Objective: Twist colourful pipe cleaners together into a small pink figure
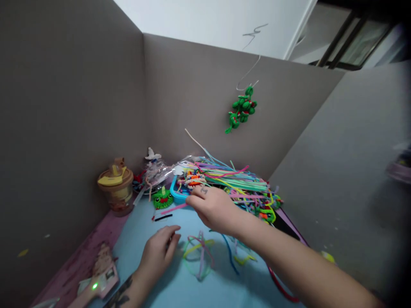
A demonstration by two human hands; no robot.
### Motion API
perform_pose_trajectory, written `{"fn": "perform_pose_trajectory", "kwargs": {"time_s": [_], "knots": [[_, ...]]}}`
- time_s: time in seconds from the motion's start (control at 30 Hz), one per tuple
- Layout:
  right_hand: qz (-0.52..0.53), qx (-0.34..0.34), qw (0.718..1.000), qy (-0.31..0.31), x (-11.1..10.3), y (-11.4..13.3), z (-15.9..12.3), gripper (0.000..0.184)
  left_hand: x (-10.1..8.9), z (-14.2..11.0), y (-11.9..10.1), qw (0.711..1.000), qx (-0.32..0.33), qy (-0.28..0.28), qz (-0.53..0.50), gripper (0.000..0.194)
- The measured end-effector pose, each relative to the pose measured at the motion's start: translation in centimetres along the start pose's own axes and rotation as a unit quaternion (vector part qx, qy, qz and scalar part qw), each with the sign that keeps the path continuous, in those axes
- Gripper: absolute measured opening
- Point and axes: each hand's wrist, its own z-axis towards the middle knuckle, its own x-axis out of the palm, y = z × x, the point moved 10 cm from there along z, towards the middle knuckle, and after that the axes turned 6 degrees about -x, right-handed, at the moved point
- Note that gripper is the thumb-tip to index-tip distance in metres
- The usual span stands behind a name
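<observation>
My right hand (213,209) reaches over the front edge of a blue plastic tray (180,199). Its back faces me, so its fingertips are mostly hidden. Inside the tray, just beyond that hand, is an orange, white and multicoloured fuzzy piece (195,179). My left hand (159,248) hovers at or just over the light blue table surface, its thumb and forefinger a little apart with nothing visible between them. To its right lies a round open shape of bent pipe cleaners (201,256) in pink, yellow, lilac and green. A pink pipe cleaner (173,209) lies left of my right hand.
A heap of colourful pipe cleaners (237,175) fills the back. Left of the tray sit a green fuzzy figure (162,199) and a lidded cup (116,190). A pink glue gun (99,284) with a green light lies front left. A green ornament (242,109) hangs on the back partition.
</observation>
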Motion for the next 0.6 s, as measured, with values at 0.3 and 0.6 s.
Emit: {"fn": "perform_pose_trajectory", "kwargs": {"time_s": [0.3,0.6], "knots": [[0.072,0.191,0.978,0.040,6.1,2.4,-12.3,0.012,1.6,-1.0,-4.6,0.991,0.104,0.086,0.002,0.020],[0.166,0.272,0.947,-0.036,6.6,2.3,-16.4,0.016,3.7,-2.5,-9.2,0.966,0.190,0.140,0.109,0.018]]}}
